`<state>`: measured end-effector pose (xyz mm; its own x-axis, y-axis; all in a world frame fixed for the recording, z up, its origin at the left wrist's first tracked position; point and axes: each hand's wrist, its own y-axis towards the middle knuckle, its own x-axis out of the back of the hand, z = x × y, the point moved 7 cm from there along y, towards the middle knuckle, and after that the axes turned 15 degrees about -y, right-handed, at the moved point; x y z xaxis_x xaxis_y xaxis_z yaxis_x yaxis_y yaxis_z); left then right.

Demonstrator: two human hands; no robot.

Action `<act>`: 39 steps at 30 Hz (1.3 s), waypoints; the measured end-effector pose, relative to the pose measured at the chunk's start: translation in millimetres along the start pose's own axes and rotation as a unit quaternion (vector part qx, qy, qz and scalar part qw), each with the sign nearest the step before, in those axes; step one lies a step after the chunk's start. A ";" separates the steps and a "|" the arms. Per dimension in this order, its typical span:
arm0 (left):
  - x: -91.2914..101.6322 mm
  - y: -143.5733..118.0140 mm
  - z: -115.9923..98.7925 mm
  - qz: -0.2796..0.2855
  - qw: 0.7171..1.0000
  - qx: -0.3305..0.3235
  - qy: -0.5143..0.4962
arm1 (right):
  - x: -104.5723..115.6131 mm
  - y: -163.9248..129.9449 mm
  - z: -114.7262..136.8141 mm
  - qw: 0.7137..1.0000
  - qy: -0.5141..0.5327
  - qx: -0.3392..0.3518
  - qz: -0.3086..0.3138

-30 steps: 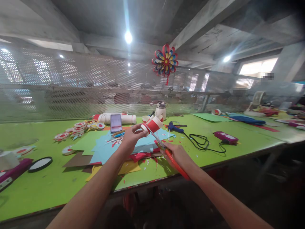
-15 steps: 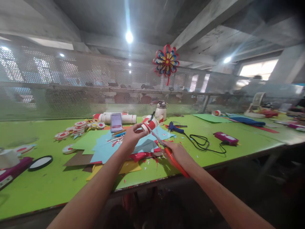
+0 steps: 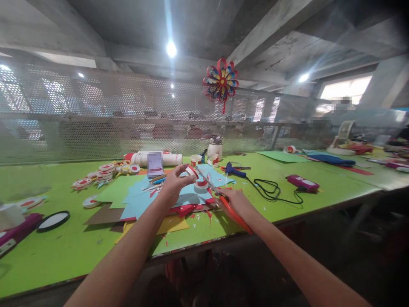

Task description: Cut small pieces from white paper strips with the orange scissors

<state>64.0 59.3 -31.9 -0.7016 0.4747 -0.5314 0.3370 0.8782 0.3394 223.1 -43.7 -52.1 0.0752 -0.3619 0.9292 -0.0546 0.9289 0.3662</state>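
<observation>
Left hand: the left hand (image 3: 172, 184) is raised over the paper pile, thumb and fingers pinched on a small red-and-white cup piece (image 3: 192, 171); the piece sits at the fingertips, above the blue sheets.
Right hand: the right hand (image 3: 234, 200) is wrapped round the red handles of the scissors (image 3: 220, 196); the blades run up and to the left, their tips close by the held piece; whether the blades are parted is too fine to tell.
Cut ring: a red-and-white ring (image 3: 201, 184) lies on the blue paper (image 3: 150, 200) just below the blades, apart from the piece in the left fingers.
Paper pile: blue, green, brown, yellow and red sheets overlap on the green table (image 3: 64, 251); small red and white scraps are scattered about the near edge.
Behind the pile: a lying stack of white cups (image 3: 159, 159), a white bottle (image 3: 215, 149) and a small cup (image 3: 195, 160) stand near the mesh screen.
Left side: red-and-white discs (image 3: 104, 171) lie in a cluster; a black-rimmed round lid (image 3: 53, 220) lies nearer the edge.
Right side: a blue glue gun (image 3: 234, 171) with a black cord (image 3: 271, 189) and a pink box (image 3: 303, 183).
Above: a paper flower (image 3: 221, 82) hangs on the mesh.
</observation>
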 end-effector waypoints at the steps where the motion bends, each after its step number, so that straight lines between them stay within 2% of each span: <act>1: -0.1 -0.2 -0.6 0.000 1.000 0.006 -0.015 | -0.8 0.9 -2.5 1.000 -0.001 -0.005 0.007; 5: -1.0 -0.9 -3.7 0.007 0.997 0.034 -0.070 | 1.2 2.7 -8.5 0.999 0.017 -0.017 0.023; 9: 3.1 0.1 -9.1 0.006 0.994 0.042 -0.106 | 13.4 1.8 -6.0 0.997 0.079 -0.018 0.009; 14: 3.1 0.6 -14.5 0.011 0.991 0.046 -0.125 | 38.6 2.1 9.4 0.980 0.193 0.030 -0.023; 18: -4.3 -1.5 -19.6 0.021 0.990 0.024 -0.141 | 48.3 10.0 17.1 0.963 0.260 0.063 -0.024; 25: -4.7 -3.8 -30.3 0.004 0.993 -0.049 -0.106 | 55.0 40.2 28.0 0.939 0.334 0.089 0.001; 31: 8.1 -1.4 -42.6 -0.051 0.990 -0.095 -0.090 | 52.7 73.8 48.2 0.924 0.363 0.114 0.023; 37: 12.2 5.7 -66.4 -0.113 0.983 -0.109 -0.091 | 41.8 85.9 54.5 0.933 0.330 0.145 -0.002; 39: 6.9 11.4 -74.2 -0.103 0.986 -0.106 -0.074 | 41.7 82.5 51.2 0.940 0.306 0.147 -0.026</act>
<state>16.4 68.2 26.0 -0.6377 0.3040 -0.7078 0.0472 0.9325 0.3580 170.7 13.8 19.4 0.6395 -0.2088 0.7399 -0.3019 0.8169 0.4914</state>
